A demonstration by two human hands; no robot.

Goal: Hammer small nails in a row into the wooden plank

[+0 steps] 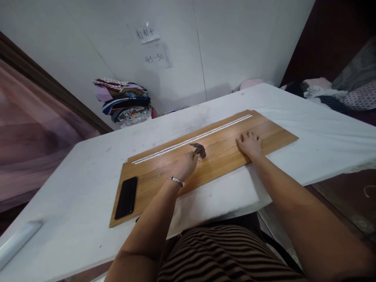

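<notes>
My left hand (pixel 185 166), with a silver bracelet at the wrist, is closed round the handle of a claw hammer (pixel 200 150). The hammer's dark head is low over a wooden board (pixel 273 135); I cannot tell whether it touches the wood. Just beside the head, a short row of small dark dots (pixel 210 156) marks the board. My right hand (pixel 249 144) rests on the board's right part, fingers spread, holding nothing. A few loose nails (pixel 158 176) lie left of my left hand. Most of the hammer handle is hidden by my fingers.
Two pale strips (pixel 190 140) run along the board's far side. A black phone (pixel 126 197) lies on its left end. Under the board is a white-covered table (pixel 85 176), with a white roll (pixel 20 241) at its left. Folded clothes (pixel 126 100) are stacked by the wall.
</notes>
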